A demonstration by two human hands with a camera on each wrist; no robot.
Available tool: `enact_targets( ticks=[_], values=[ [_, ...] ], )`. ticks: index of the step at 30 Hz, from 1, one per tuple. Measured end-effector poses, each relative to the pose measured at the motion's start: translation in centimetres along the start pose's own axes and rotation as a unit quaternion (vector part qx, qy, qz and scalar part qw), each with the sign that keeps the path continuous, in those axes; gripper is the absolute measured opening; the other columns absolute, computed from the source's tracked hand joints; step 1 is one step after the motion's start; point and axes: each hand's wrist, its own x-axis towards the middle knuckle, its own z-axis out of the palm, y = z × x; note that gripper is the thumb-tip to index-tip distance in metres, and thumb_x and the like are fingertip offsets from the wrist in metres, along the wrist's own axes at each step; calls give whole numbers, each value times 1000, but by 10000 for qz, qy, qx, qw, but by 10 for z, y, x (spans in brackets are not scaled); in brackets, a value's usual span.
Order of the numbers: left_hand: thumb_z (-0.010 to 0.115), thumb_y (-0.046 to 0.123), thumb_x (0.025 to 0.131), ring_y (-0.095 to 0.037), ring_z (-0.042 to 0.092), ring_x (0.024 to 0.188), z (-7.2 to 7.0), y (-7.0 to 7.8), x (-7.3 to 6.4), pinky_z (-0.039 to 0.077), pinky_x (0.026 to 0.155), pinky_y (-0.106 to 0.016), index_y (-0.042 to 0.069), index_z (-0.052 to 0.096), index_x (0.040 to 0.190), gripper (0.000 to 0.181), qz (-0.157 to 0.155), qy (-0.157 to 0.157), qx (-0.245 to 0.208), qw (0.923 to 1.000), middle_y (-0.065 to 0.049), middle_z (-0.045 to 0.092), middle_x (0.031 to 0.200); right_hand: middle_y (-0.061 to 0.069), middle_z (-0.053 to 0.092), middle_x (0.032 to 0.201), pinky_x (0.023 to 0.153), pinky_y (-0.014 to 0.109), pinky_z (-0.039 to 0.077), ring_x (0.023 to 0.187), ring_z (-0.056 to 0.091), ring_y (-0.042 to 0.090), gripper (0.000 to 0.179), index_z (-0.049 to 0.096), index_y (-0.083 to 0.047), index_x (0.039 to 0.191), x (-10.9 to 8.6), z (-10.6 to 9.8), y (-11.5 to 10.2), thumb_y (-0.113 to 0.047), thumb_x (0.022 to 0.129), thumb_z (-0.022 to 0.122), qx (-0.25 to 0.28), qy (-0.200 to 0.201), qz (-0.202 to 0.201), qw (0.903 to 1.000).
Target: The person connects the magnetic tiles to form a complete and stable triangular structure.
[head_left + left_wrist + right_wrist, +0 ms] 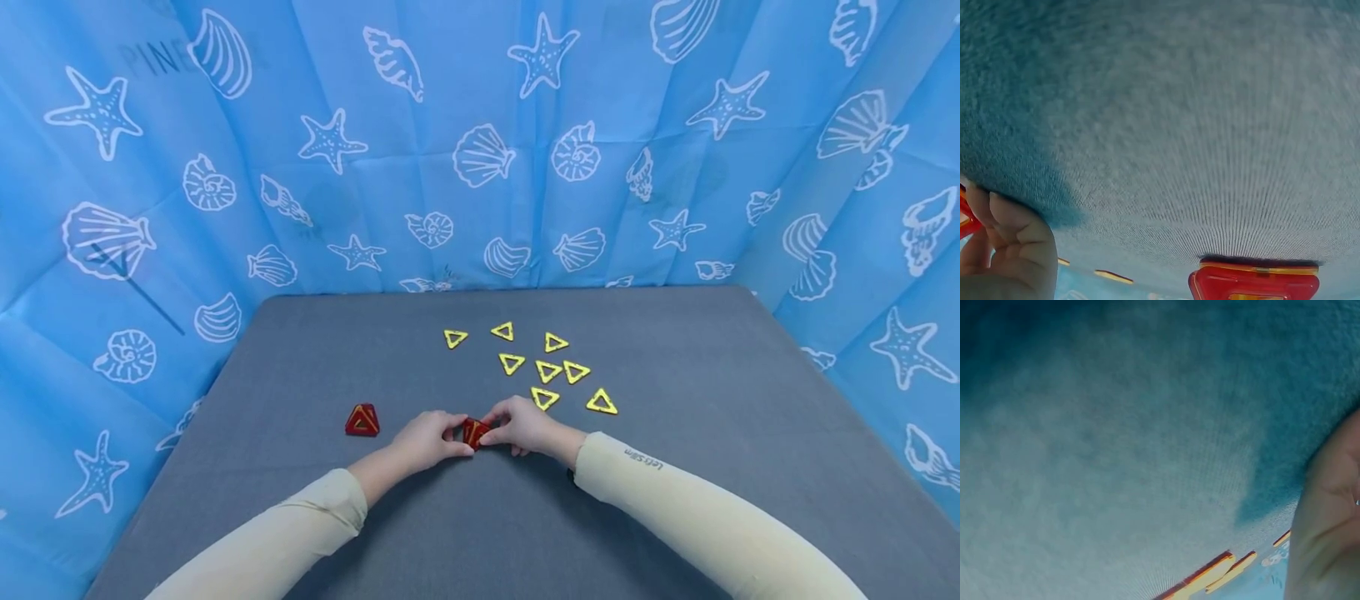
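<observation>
Between both hands at the table's middle stands a small red pyramid of triangular tiles point(474, 432). My left hand point(426, 440) pinches its left side between thumb and fingers; in the left wrist view the left hand point(1013, 250) shows at the lower left with a red edge at the fingertips. My right hand point(525, 425) holds the pyramid's right side with thumb and fingers. Only the palm side of the right hand point(1329, 525) appears in the right wrist view. Another red pyramid point(362, 420) stands left of my left hand, also seen as a red block point(1255, 280).
Several yellow triangle frames lie flat beyond the hands, among them one triangle point(544, 397) close by the right hand and another triangle point(602, 402) farther right. The grey table point(322, 350) is backed by a blue shell-print curtain point(420, 192).
</observation>
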Motion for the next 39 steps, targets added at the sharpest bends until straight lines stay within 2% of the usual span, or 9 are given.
enact_targets(
  ticks=[7, 12, 15, 19, 25, 32, 39],
  values=[
    [72, 28, 90, -11, 42, 60, 1, 1, 0, 31, 54, -26, -2, 55, 135, 57, 52, -256, 169, 9995, 0, 48, 71, 2, 56, 63, 46, 27, 45, 46, 50, 11, 27, 71, -5, 113, -3, 1, 3, -14, 88, 74, 36, -60, 42, 10000],
    [68, 21, 92, -12, 43, 62, 4, 1, -2, 33, 56, -27, -3, 60, 127, 43, 126, -102, 211, 9996, -1, 47, 73, 1, 58, 65, 47, 26, 44, 48, 50, 11, 32, 68, -5, 121, -7, 0, 3, -9, 89, 71, 176, -83, 140, 9997],
    [68, 20, 92, -12, 42, 62, 5, -1, -3, 32, 55, -27, 0, 64, 122, 36, 164, 37, 285, 9995, 0, 46, 73, 1, 60, 68, 46, 25, 43, 47, 49, 11, 30, 70, -5, 119, -8, 2, 1, -9, 89, 71, 201, 51, 216, 9996],
    [70, 24, 91, -10, 41, 60, 7, -2, -5, 31, 54, -25, 2, 64, 126, 42, 151, 189, 451, 9987, 1, 45, 72, 0, 63, 74, 48, 25, 45, 49, 50, 11, 26, 73, -5, 112, -9, 6, -4, -10, 87, 74, 222, 360, 436, 9982],
    [71, 23, 90, -10, 40, 59, 9, -1, -6, 31, 53, -25, 2, 65, 125, 42, 169, 366, 585, 9975, 2, 46, 70, 2, 68, 86, 57, 28, 51, 61, 57, 13, 20, 75, -5, 104, -9, 12, -10, -10, 85, 76, 470, 654, 828, 9933],
    [71, 23, 90, -10, 41, 59, 10, -1, -6, 33, 54, -27, 3, 68, 120, 36, 193, 367, 706, 9966, 2, 47, 70, 3, 68, 88, 57, 27, 51, 61, 58, 13, 17, 76, -5, 100, -6, 12, -10, -8, 84, 76, 620, 643, 996, 9910],
    [70, 26, 91, -11, 42, 59, 7, 1, -3, 34, 54, -27, 5, 68, 113, 31, 204, 183, 900, 9956, 1, 46, 71, 3, 68, 85, 57, 27, 50, 61, 57, 12, 15, 75, -4, 98, -5, 12, -9, -6, 84, 76, 831, 690, 1060, 9885]
  ],
)
